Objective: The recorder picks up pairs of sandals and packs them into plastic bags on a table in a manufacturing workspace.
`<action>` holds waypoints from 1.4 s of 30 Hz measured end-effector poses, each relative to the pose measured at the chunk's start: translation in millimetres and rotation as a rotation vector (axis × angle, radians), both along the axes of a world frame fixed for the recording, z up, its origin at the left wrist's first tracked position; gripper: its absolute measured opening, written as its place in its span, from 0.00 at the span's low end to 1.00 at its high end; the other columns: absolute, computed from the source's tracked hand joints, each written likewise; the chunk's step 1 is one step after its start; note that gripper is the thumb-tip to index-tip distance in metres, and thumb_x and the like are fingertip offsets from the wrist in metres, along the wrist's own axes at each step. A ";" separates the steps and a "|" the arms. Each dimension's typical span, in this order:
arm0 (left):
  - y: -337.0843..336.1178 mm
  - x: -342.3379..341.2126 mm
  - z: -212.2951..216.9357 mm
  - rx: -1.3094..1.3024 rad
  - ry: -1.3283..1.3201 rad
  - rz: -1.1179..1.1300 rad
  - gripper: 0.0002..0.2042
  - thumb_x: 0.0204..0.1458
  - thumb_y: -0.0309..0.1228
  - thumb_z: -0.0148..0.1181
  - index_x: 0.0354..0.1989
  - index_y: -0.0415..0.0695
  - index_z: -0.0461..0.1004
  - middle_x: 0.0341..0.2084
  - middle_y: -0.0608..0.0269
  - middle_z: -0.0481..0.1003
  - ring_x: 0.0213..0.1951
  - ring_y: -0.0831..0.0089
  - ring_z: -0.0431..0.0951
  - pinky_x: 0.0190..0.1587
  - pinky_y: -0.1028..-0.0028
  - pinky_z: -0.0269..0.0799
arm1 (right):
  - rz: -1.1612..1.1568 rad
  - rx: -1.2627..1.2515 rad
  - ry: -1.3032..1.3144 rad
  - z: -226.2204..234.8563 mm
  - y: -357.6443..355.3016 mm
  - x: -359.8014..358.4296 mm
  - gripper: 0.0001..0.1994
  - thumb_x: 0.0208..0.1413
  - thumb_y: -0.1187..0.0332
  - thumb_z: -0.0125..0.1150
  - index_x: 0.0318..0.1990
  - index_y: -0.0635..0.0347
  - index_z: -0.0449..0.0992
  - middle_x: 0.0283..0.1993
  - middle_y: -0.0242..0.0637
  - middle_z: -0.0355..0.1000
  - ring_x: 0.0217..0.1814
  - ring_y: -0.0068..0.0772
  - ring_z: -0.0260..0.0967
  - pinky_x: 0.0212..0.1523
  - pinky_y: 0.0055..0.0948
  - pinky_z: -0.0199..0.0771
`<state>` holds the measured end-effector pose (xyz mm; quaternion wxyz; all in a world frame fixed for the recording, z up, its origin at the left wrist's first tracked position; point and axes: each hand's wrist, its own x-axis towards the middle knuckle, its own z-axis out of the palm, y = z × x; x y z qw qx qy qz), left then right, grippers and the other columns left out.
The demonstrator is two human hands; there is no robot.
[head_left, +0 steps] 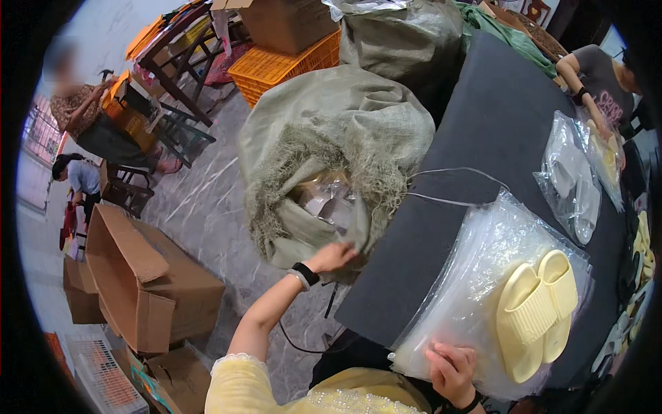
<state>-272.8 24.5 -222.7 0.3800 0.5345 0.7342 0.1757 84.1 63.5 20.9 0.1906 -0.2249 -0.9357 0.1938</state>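
My left hand (332, 257) is at the near edge of a grey-green woven sack (338, 103) with a frayed mouth. Its fingers point right and are slightly smeared, and I see nothing clearly held. Clear plastic-wrapped items (329, 203) show inside the sack. On the dark table, my right hand (452, 369) rests with loosely bent, parted fingers on the near edge of a stack of clear plastic bags (441, 297). A pair of pale yellow slippers (527, 321) lies on that stack, just right of my right hand.
Bagged grey slippers (569, 176) lie on the dark table (448, 145). Across it, a person (603, 86) handles bagged yellow slippers. Cardboard boxes (183, 269) stand left, an orange crate (276, 69) and another sack (403, 45) behind. Two people are at far left; one holds a hammer (105, 74).
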 end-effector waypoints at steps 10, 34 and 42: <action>22.3 -48.3 -14.8 0.309 0.708 0.207 0.08 0.49 0.31 0.50 0.32 0.40 0.71 0.33 0.50 0.73 0.32 0.56 0.76 0.36 0.64 0.72 | 0.017 0.003 0.003 -1.4 0.0 3.8 0.12 0.42 0.77 0.56 0.36 0.54 0.77 0.42 0.32 0.69 0.36 0.33 0.63 0.39 0.32 0.63; 15.8 -146.3 -78.7 -0.407 0.443 0.413 0.35 0.36 0.35 0.64 0.58 0.43 0.60 0.55 0.49 0.64 0.56 0.58 0.65 0.57 0.66 0.62 | 0.022 -0.044 0.039 -3.1 7.9 8.2 0.09 0.47 0.75 0.59 0.39 0.59 0.78 0.43 0.36 0.73 0.39 0.36 0.68 0.39 0.31 0.65; 2.1 -140.9 -79.4 0.018 0.236 0.504 0.36 0.30 0.37 0.66 0.55 0.46 0.65 0.50 0.48 0.68 0.56 0.52 0.63 0.57 0.60 0.60 | 0.047 -0.064 0.061 0.1 9.6 4.9 0.11 0.48 0.74 0.57 0.40 0.57 0.78 0.44 0.34 0.73 0.39 0.34 0.68 0.40 0.30 0.64</action>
